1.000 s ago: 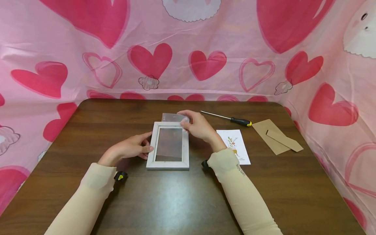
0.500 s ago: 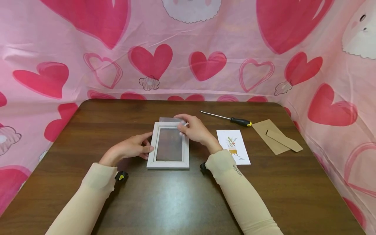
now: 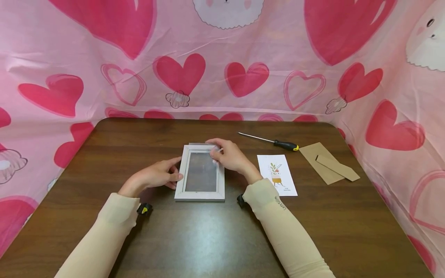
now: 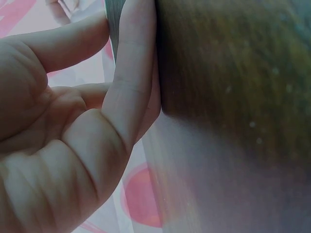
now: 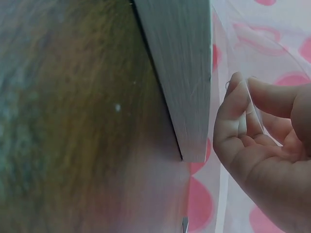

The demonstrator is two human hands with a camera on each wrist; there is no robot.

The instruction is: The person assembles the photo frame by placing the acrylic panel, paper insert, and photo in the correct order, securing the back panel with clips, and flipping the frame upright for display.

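Note:
A white picture frame [image 3: 221, 181] lies on the dark wooden table in the head view. Over its opening is a clear plastic sheet [image 3: 201, 170], whose far edge sticks out a little past the frame's top. My right hand [image 3: 231, 155] pinches the sheet between thumb and fingers near the top right corner; in the right wrist view the thin clear sheet [image 5: 256, 109] shows between them, above the frame's side [image 5: 187, 82]. At the frame's left side, my left hand [image 3: 156, 175] holds the edge, thumb on top and fingers along the side.
Right of the frame lies a white card [image 3: 277, 175] with a printed plant. Behind it is a screwdriver [image 3: 272, 141] with a black and yellow handle. Farther right, a brown backing board [image 3: 321, 164] carries a narrow stand piece [image 3: 338, 168]. Pink heart-patterned cloth [image 3: 243, 46] hangs around the table.
My right hand has moved the clear sheet toward me, so less of it sticks out past the frame's far edge. My left hand stays at the frame's left side.

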